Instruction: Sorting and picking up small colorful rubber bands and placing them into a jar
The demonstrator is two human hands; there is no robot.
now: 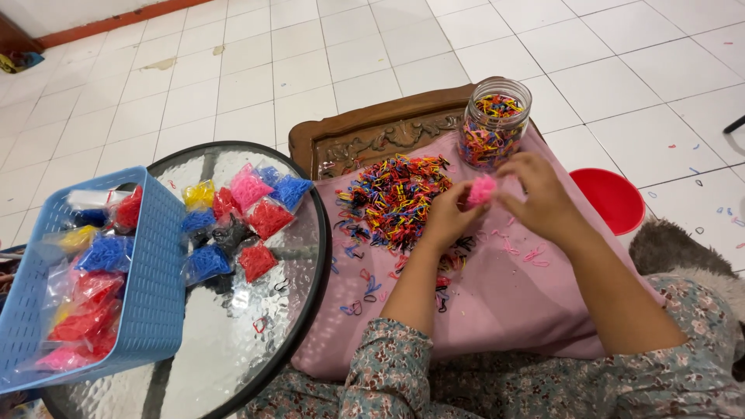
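Note:
My left hand [444,219] and my right hand [541,195] meet over a pink cloth [497,302], both pinching one small bunch of pink rubber bands [482,189]. Just left of the hands lies a heap of mixed-colour rubber bands [393,198] on the cloth. A few loose pink bands [531,254] lie under my right wrist. A glass jar [494,123] partly filled with coloured bands stands upright beyond my right hand.
A round glass table [233,341] at left carries several small bags of sorted bands [240,217] and a blue plastic basket [147,287] with more bags. A carved wooden tray edge [372,132] shows behind the cloth. A red bowl [613,198] sits on the tiled floor.

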